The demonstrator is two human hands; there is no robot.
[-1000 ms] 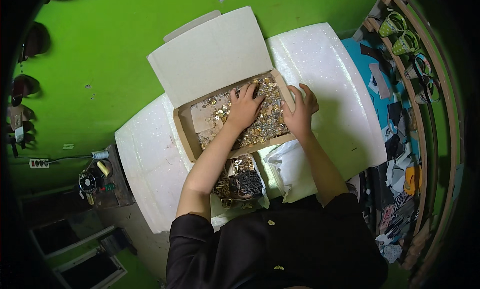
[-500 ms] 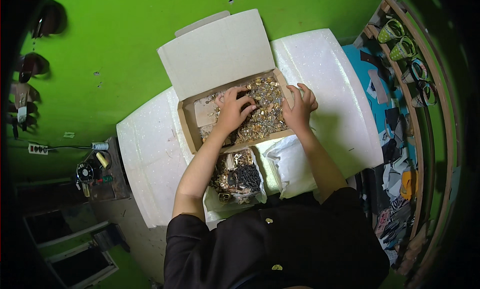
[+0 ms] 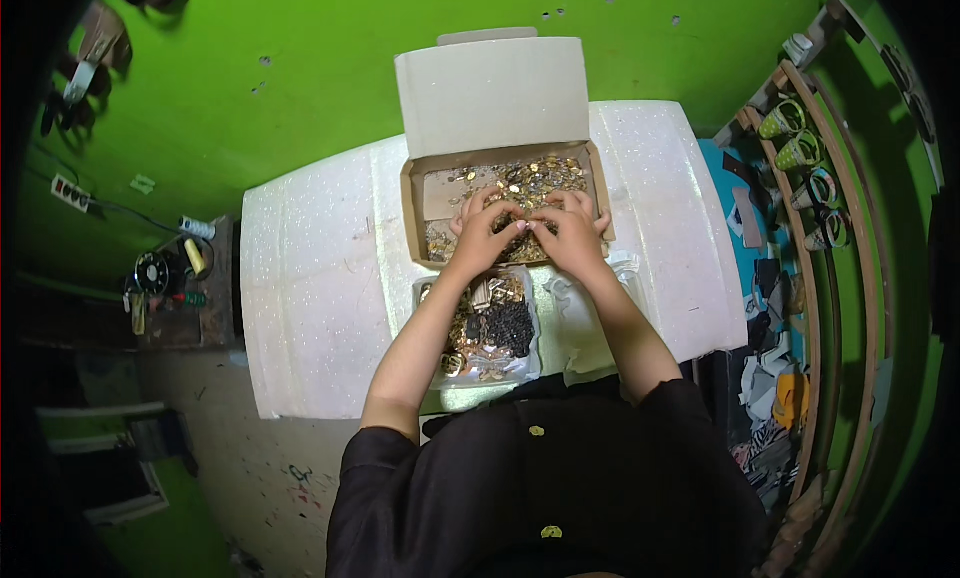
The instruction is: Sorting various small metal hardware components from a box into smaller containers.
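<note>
An open cardboard box (image 3: 409,218) stands on the table with its lid (image 3: 495,93) raised at the back. Many small gold and silver-coloured metal pieces (image 3: 545,175) lie loose inside it. Over the near half of the box, my left hand (image 3: 484,238) and my right hand (image 3: 570,240) meet, thumbs and index fingertips closed together. Whatever they pinch is too small to make out. Just in front of the box is a clear tray (image 3: 534,363) of gold-coloured bits and black beads (image 3: 510,328). A translucent white plastic bag (image 3: 580,323) lies beside it, partly under my right forearm.
The table (image 3: 310,278) has a glittery white cover and backs onto a green wall (image 3: 330,88). At the right, a wooden rack (image 3: 868,308) holds patterned sandals, with fabric scraps (image 3: 765,373) heaped beside it. A small wooden stand (image 3: 215,313) with thread spools is at the left.
My right hand has left the box's right edge and come inward to meet my left hand at the middle. My left hand has shifted slightly right. The whole view has turned.
</note>
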